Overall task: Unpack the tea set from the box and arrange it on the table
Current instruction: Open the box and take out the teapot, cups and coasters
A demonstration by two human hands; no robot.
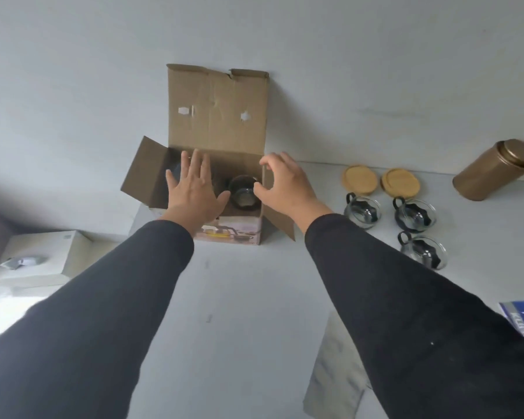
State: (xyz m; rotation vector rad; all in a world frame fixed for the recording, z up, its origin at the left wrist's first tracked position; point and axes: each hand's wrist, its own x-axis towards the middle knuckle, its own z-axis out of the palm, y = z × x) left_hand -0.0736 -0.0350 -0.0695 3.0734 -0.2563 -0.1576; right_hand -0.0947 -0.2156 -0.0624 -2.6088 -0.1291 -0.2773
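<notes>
A white table (239,297) carries everything, set against a pale wall. On it, at the far side, stands the open cardboard box (215,128), its big flap upright against the wall and side flaps splayed. Both black-sleeved arms reach toward it. Left of the table edge lies a white tissue box (43,258). A gold tin (493,170) lies tilted at far right. The left hand (194,189) hovers flat over the box opening, fingers spread and straight, holding nothing. The right hand (285,182) sits at the box's right wall, fingers and thumb curved but apart, gripping nothing. Inside the box, between the hands, a dark glass cup (243,192) shows. Right of the box stand three glass cups (362,211) with black handles, behind them two wooden lids (360,178).
</notes>
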